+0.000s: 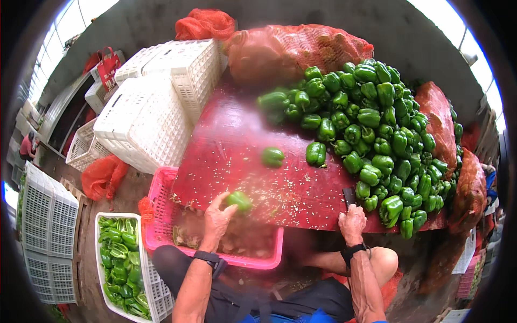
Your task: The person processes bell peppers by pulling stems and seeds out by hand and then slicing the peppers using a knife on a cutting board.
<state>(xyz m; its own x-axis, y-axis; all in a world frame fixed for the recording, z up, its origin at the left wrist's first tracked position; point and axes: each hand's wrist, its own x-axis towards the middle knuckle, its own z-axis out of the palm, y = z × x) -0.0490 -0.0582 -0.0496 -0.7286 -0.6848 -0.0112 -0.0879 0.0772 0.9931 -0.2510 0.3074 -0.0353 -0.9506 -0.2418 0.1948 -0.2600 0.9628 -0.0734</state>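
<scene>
Grasping one green pepper (239, 201), the left hand (217, 216) is at the red desk (215, 156)'s near edge; the right hand (353, 223) has its grip clenched around a dark-bladed tool (349, 197), near heaped peppers (399, 142). Cutting seems the step; the next move would call for steady hold.

Two hands (215, 219) (353, 222), two wristbands (207, 257) (353, 251), one knife (349, 196) — green peppers (369, 117), dozens.
</scene>
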